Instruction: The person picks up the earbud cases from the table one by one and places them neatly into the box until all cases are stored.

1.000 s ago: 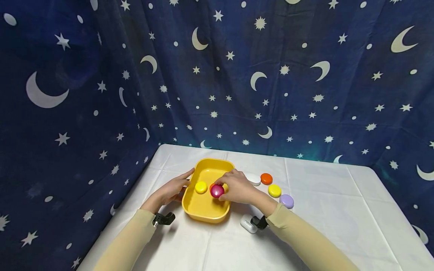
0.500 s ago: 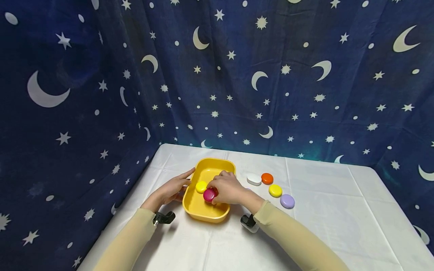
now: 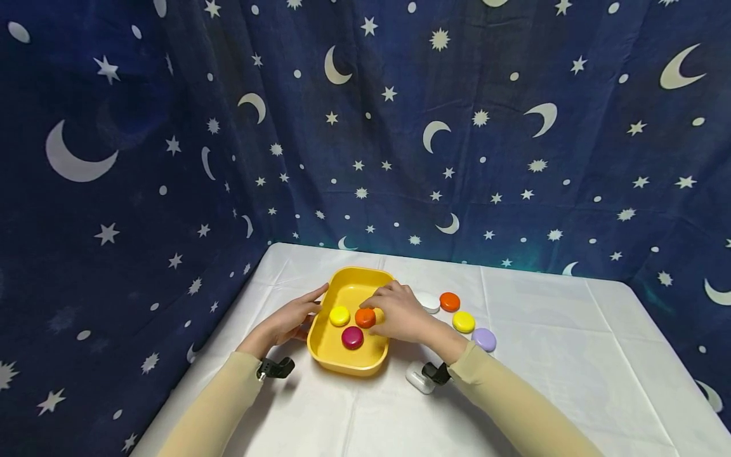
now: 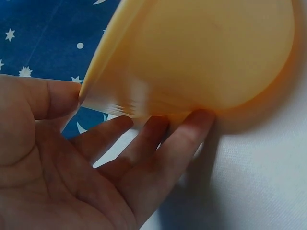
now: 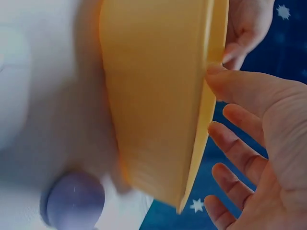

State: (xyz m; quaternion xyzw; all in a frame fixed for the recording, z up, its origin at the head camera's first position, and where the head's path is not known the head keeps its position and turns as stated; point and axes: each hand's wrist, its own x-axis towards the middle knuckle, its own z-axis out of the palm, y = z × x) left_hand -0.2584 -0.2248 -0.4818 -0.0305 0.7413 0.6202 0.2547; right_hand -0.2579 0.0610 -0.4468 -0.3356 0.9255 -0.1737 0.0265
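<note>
A yellow tray (image 3: 320,355) sits on the white table. Inside it lie three glossy round pieces: a yellow one (image 3: 339,316), an orange one (image 3: 365,317) and a magenta one (image 3: 352,337). My left hand (image 3: 292,318) rests against the tray's left side; in the left wrist view its thumb meets the rim and its fingertips touch the outer wall. Over the right rim hovers my right hand (image 3: 400,314), holding nothing. Its fingers are spread apart beside the orange piece, and in the right wrist view its thumb (image 5: 235,84) overlaps the tray's rim.
Right of the tray lie a white oval piece (image 3: 428,302), an orange piece (image 3: 450,301), a yellow piece (image 3: 463,322) and a lavender piece (image 3: 484,339). Another white piece (image 3: 419,377) lies below my right wrist. A starry blue cloth (image 3: 400,127) hangs behind the table.
My right hand lowered the magenta piece into the tray's near part, let go, and drew back right toward the rim. The orange piece is uncovered. My left hand stayed in place.
</note>
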